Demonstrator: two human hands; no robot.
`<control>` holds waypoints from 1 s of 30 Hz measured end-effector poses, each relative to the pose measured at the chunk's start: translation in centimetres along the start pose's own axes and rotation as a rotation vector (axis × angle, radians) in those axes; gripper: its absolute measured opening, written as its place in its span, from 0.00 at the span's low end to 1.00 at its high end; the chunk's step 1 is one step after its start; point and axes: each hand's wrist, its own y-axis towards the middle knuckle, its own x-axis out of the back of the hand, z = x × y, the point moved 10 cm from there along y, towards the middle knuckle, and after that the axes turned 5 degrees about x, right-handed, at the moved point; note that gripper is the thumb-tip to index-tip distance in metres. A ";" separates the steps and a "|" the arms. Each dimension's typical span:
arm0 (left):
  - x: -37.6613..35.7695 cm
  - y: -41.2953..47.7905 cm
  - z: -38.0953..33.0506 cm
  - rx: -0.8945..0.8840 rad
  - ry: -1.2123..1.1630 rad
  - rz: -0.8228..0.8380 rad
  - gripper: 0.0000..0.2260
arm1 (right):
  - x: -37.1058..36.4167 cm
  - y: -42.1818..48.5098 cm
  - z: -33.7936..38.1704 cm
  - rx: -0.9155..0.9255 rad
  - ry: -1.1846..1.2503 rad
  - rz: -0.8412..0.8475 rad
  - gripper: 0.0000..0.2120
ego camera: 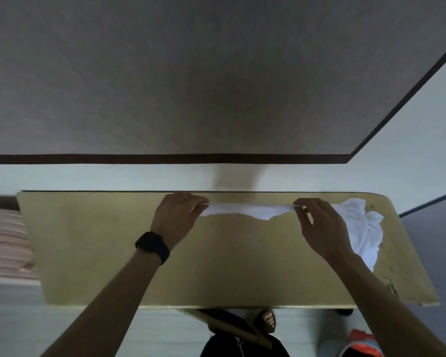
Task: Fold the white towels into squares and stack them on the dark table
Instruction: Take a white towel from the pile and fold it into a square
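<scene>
The left hand [177, 215] and right hand [319, 225] are each pinching an edge of one white towel [250, 211], stretching it taut along the counter's [113, 253] far edge. The rest of the towel is trailing crumpled toward the far right corner. No folded square or stack is showing, so the folding looks barely begun, with stacking still ahead.

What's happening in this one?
A person stands at a table and holds a white towel by its far edge. The left hand and the right hand each pinch that edge, stretching it taut between them near the back of the table. The rest of the towel lies bunched on the right end. No folded towels show on the table yet.
</scene>
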 end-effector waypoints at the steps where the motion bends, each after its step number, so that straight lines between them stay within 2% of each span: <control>1: -0.6 -0.9 0.0 -0.020 0.013 0.014 0.14 | -0.6 -0.8 -0.2 0.013 0.004 0.004 0.06; 8: -8.5 -10.6 1.8 0.045 0.016 0.231 0.14 | -6.6 -10.9 -2.2 -0.136 0.085 0.160 0.06; 12: -13.5 -17.1 2.4 0.099 -0.034 0.378 0.14 | -11.7 -18.3 -2.8 -0.222 0.115 0.375 0.07; 15: -16.4 -21.2 2.9 0.132 -0.043 0.488 0.10 | -14.0 -22.7 -3.3 -0.307 0.106 0.537 0.06; 17: -17.6 -23.1 3.3 0.186 -0.063 0.541 0.05 | -14.8 -24.3 -3.3 -0.376 0.120 0.608 0.04; 19: -18.3 -24.0 4.2 0.319 -0.124 0.589 0.05 | -15.5 -24.6 -3.6 -0.449 0.160 0.639 0.04; 22: -19.3 -23.9 6.3 0.599 -0.311 0.628 0.07 | -16.7 -22.8 -4.4 -0.537 0.250 0.597 0.04; 25: -19.3 -21.1 7.5 0.801 -0.541 0.489 0.04 | -17.4 -19.7 -6.1 -0.702 0.352 0.471 0.05; 27: -19.8 -19.0 8.4 0.893 -0.605 0.407 0.04 | -18.2 -17.6 -7.1 -0.777 0.401 0.381 0.07; 30: -21.2 -16.0 9.5 0.923 -0.623 0.350 0.06 | -19.5 -15.1 -8.5 -0.842 0.438 0.275 0.08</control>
